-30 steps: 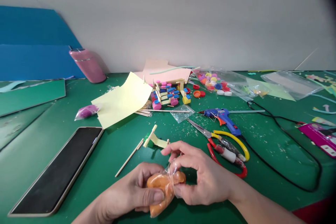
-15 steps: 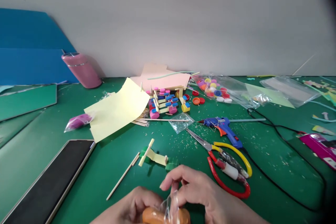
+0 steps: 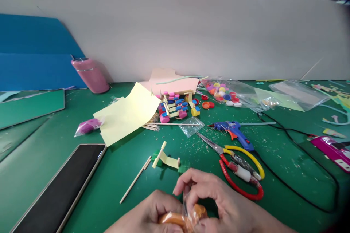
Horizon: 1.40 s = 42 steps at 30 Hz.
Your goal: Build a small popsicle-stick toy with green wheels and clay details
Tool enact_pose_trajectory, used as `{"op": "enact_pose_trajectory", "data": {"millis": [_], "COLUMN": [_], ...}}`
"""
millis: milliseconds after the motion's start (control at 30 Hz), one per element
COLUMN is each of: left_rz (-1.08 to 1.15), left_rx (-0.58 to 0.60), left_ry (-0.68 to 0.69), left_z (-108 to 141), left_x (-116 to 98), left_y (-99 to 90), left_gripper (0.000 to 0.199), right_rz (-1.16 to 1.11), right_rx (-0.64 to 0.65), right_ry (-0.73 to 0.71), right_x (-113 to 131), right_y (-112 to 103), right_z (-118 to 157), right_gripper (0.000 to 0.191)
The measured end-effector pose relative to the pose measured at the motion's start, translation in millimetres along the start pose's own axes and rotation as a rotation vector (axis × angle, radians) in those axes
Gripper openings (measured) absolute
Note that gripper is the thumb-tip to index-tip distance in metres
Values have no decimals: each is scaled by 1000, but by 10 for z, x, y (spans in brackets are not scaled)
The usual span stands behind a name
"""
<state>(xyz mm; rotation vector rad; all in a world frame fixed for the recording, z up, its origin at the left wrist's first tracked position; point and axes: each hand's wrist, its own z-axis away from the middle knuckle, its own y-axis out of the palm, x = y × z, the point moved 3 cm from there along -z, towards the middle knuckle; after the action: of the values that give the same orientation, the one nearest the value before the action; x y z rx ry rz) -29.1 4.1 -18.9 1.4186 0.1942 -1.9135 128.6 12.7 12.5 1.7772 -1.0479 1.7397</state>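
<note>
An orange lump in clear plastic wrap point(image 3: 175, 219) is held between both hands at the bottom edge. My left hand point(image 3: 155, 213) grips its left part, fingers curled round it. The fingers of my right hand point(image 3: 210, 196) are bent and pinch the clear wrap, touching the orange lump. Just beyond the hands lies a small frame of pale sticks and a yellow strip point(image 3: 170, 161) with green pieces at its ends. A thin wooden stick point(image 3: 135, 180) lies left of it.
A phone point(image 3: 60, 189) lies left. Scissors with red and yellow handles point(image 3: 237, 167) and a blue glue gun point(image 3: 235, 133) with a black cable are right. Behind are yellow paper point(image 3: 128, 114), small wheeled pieces point(image 3: 175, 107), bagged caps point(image 3: 224, 91) and a pink cup point(image 3: 91, 76).
The view has shifted slightly, so the table items appear a little further right. The right fingers have closed in on the orange lump, and more of it shows at their side.
</note>
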Motion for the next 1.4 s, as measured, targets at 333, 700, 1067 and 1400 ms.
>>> {"op": "enact_pose_trajectory", "data": {"millis": [333, 700, 1067, 1400], "left_rz": [0, 8, -38, 35], "left_rx": [2, -60, -192, -226], "left_ry": [93, 121, 145, 163], "left_z": [-15, -73, -89, -92], "left_x": [-70, -105, -64, -62], "left_y": [3, -67, -109, -105], "left_gripper": [43, 38, 40, 34], "right_rz": [-361, -670, -830, -1311], "right_rx": [-27, -259, -381, -349], "right_ry": [79, 216, 235, 145], "right_x": [-101, -225, -277, -239], "right_y": [-61, -140, -262, -418], "right_z": [-24, 10, 7, 55], "right_gripper": [8, 11, 18, 14]}}
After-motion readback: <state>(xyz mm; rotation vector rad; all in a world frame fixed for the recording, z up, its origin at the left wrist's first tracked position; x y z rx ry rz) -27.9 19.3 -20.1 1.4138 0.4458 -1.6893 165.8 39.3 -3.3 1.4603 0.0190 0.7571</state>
